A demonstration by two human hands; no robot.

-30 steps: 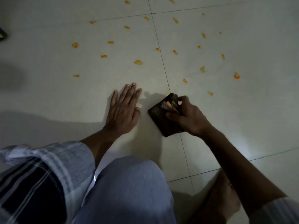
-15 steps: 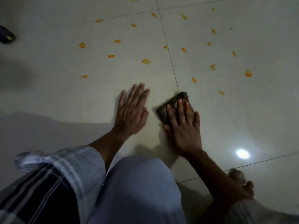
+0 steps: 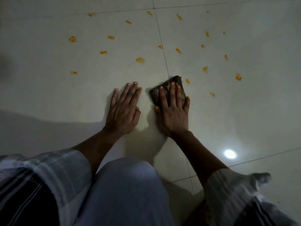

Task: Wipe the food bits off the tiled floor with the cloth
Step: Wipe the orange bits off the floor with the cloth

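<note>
A dark folded cloth (image 3: 156, 93) lies on the pale tiled floor (image 3: 48, 98) beside a grout line. My right hand (image 3: 172, 110) presses flat on it with straight fingers, covering most of it. To its left, my left hand (image 3: 123, 108) rests flat on the bare tile, fingers straight, holding nothing. Several orange food bits are scattered on the tiles beyond both hands, such as a larger bit (image 3: 140, 60) ahead of the left hand and a small bit (image 3: 187, 81) just right of the cloth's far corner.
My bent knee in light trousers (image 3: 127, 190) fills the lower middle, with striped sleeves at both lower corners. A bright light reflection (image 3: 230, 154) shows on the tile to the right. Grout lines cross the floor.
A second ago my right hand gripped the cloth with curled fingers; it has since flattened on top of it and pushed it a little forward. My left hand stays planted.
</note>
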